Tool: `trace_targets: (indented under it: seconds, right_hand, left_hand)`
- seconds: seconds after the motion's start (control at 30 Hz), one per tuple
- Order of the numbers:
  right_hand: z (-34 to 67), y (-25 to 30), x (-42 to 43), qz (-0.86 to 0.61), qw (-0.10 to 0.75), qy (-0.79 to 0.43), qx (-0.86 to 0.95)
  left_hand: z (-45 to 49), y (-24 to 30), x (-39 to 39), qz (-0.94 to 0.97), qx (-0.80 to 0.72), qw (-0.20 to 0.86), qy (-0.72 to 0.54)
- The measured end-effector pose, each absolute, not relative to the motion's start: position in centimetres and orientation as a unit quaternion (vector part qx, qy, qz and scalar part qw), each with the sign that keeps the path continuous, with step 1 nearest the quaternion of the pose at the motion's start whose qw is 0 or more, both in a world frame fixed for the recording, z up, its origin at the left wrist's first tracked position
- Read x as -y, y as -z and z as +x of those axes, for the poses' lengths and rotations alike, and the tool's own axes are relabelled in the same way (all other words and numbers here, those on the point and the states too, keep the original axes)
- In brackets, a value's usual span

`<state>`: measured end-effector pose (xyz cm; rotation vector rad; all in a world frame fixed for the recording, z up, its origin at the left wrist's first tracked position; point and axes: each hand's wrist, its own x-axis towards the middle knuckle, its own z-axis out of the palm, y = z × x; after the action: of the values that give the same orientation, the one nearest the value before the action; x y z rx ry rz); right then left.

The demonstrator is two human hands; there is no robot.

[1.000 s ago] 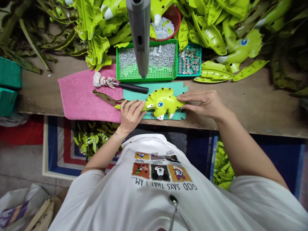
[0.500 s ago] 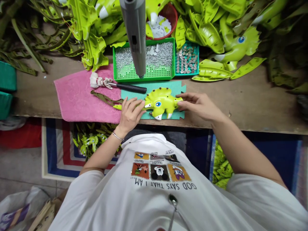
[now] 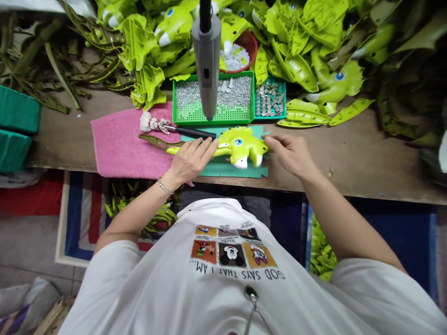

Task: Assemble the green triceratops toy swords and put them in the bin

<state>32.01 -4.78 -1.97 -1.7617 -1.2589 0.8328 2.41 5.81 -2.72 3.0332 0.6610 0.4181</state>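
A lime-green toy dinosaur (image 3: 247, 145) with blue eye and white-tipped feet lies over the teal foam mat (image 3: 240, 171). My left hand (image 3: 193, 158) is closed over its long narrow part, whose tip sticks out to the left. At the right end, my right hand (image 3: 288, 151) pinches the toy between thumb and fingers; the fingertips partly hide that end. Just behind my left hand lies a black-handled tool with a cloth-wrapped head (image 3: 153, 123). A dark olive strip (image 3: 160, 141) lies beside it on the pink cloth (image 3: 129, 149).
A grey electric screwdriver (image 3: 208, 70) hangs over the green tray (image 3: 213, 116) of screws. Right of it stands a teal tray (image 3: 270, 97) of small round metal parts. Lime-green plastic shells (image 3: 296, 56) are heaped behind. A red bowl (image 3: 254, 49) holds white pieces.
The toy has turned slightly, its right end now nearer my body, and both hands moved with it. The camera view has shifted a little.
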Motion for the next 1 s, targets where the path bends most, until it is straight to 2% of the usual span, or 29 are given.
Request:
trace_targets:
  seconds: [0.07,0.17,0.37,0.53,0.77,0.9,1.0]
  right_hand:
    - [30.9,0.7,5.2,-0.666,0.394,-0.172,0.609]
    - [28.8,-0.4,5.5,-0.58,0.357,-0.097,0.726]
    - [28.0,0.0,4.7,-0.562,0.34,-0.058,0.752]
    - [27.9,-1.4,4.7,-0.552,0.342,-0.039,0.759]
    - [18.2,-1.0,0.5,-0.546,0.299,0.027,0.782]
    - [15.2,1.0,-2.5,-0.552,0.245,0.0,0.797]
    - [15.1,1.6,-2.7,-0.57,0.24,-0.036,0.785]
  left_hand:
    - [2.9,1.8,-6.1,0.973,-0.199,-0.012,-0.115]
    - [3.7,0.8,-6.4,0.979,-0.181,-0.016,-0.09]
    - [3.6,0.9,-7.4,0.976,-0.18,0.034,-0.12]
    - [-1.8,2.5,-8.8,0.923,-0.316,0.061,-0.209]
    - [-5.6,4.4,-9.9,0.913,-0.318,0.129,-0.219]
    - [-5.0,4.6,-10.0,0.91,-0.325,0.12,-0.23]
    - [-5.0,4.7,-9.8,0.906,-0.335,0.107,-0.234]
